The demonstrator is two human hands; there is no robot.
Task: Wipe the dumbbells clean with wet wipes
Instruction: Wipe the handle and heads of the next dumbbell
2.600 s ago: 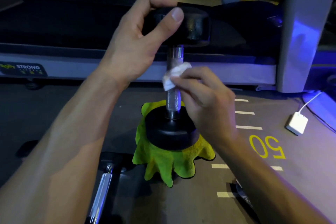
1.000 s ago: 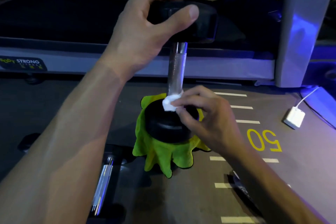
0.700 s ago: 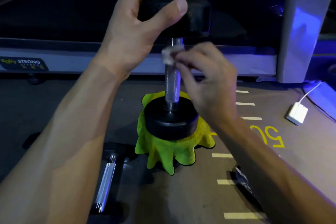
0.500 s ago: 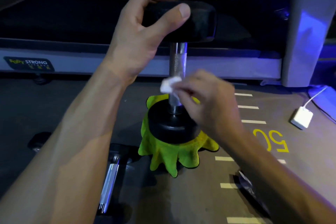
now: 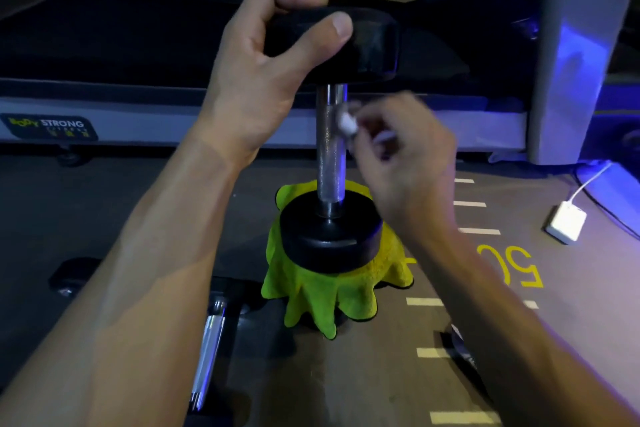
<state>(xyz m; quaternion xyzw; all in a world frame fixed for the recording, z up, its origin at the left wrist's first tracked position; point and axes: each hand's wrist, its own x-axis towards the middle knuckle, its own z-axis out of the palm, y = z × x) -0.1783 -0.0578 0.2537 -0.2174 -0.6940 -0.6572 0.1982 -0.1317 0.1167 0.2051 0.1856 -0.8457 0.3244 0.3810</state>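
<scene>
You are in the middle of the job, by my reading, not near its end. The dumbbell (image 5: 332,135) stands on end on a green cloth (image 5: 332,298) on the floor. Your left hand (image 5: 263,80) steadies it, thumb and fingers curled round its top head. Your right hand (image 5: 405,163) pinches a small wad of wipe (image 5: 347,123) in its fingertips and holds it against the right side of the steel handle (image 5: 330,149), a little above halfway up.

So the handle is the part being cleaned now. Whether the two black heads have had their turn I cannot say (nothing on the rubber shows as wet or dry in this dim, bluish light). A second dumbbell (image 5: 207,340) lies on the floor near your left forearm, and I would guess it waits to be wiped, though nothing here proves that.

Hard to make out:
- Your right hand is blurred, so the exact lie of its fingers on the wipe is unclear.
- The far side of the handle and the underside of the top head are hidden.
- The second dumbbell is largely covered by your arm and cut off by the lower edge.
- A dark object (image 5: 460,347) beside your right forearm is mostly hidden; I cannot tell what it is.
</scene>
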